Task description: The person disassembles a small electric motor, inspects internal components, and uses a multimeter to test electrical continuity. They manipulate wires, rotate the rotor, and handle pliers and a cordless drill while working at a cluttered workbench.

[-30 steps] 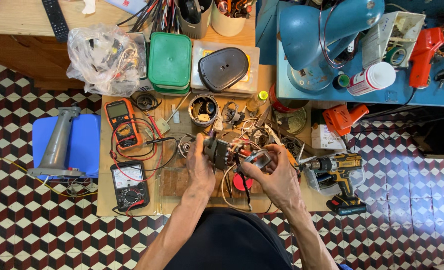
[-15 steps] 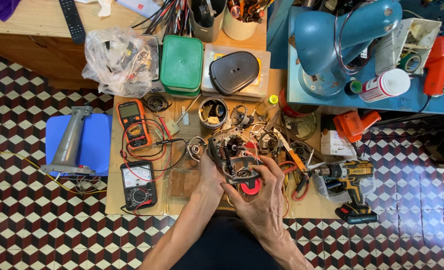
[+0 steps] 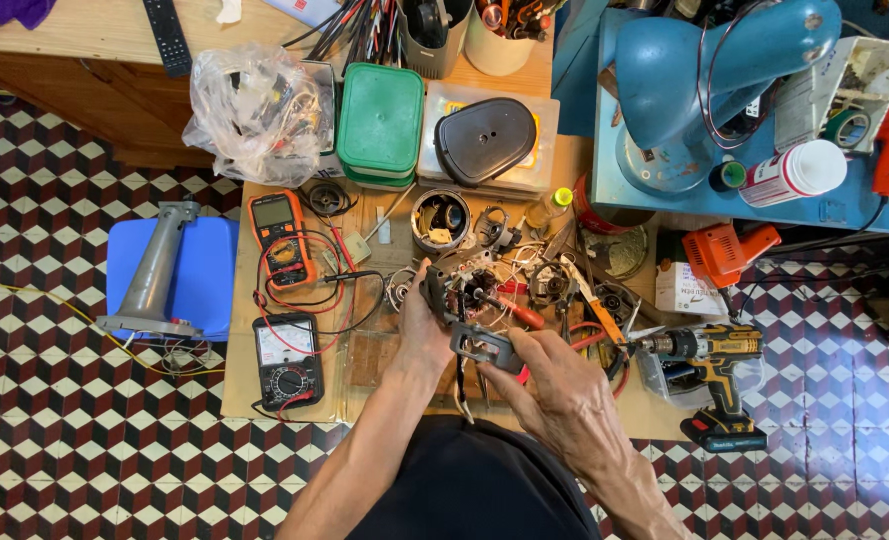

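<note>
Both hands grip a stripped motor assembly (image 3: 469, 305) above the surface (image 3: 264, 385): left hand (image 3: 422, 325) wraps its side, right hand (image 3: 554, 385) fingers (image 3: 519, 345) pinch its grey bracket (image 3: 486, 348). Loose parts lie beyond the fingers; judged mid-way, housing apart, work unfinished.

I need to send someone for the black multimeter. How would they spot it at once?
Start at the low wooden table and go to its left edge. Two meters lie there: the black multimeter is the nearer one, below the orange meter. It alone has a white needle-scale window above a round dial.
</note>
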